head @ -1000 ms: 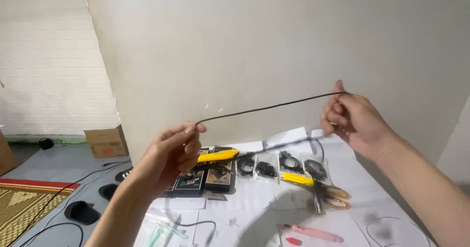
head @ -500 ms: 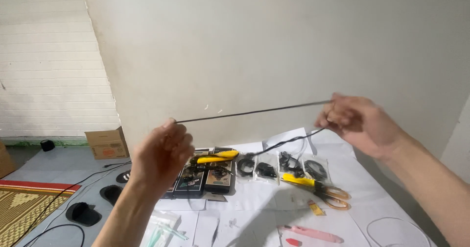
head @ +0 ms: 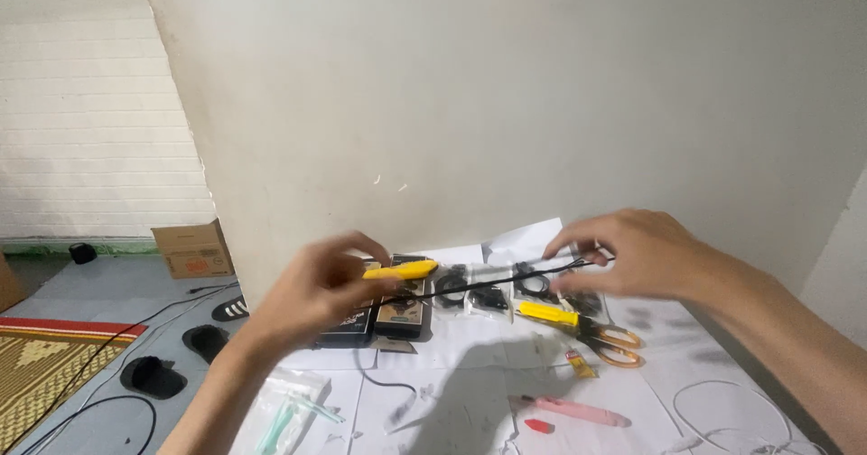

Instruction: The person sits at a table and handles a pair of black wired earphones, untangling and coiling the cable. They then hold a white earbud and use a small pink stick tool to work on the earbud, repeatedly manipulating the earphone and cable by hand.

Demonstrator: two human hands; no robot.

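Both hands pinch the ends of a thin black cable (head: 492, 282), the left hand (head: 330, 288) and right hand (head: 632, 255) spread apart so it runs taut just above the table (head: 452, 392). Below lie scissors (head: 587, 330), a yellow cutter (head: 402, 270) and white paper; a plain wall stands behind, sandals (head: 153, 376) on the floor.

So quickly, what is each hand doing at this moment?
Left hand: closed, pinching one end of the thin black cable.
Right hand: closed, pinching the other end of the cable, which runs straight between both hands.
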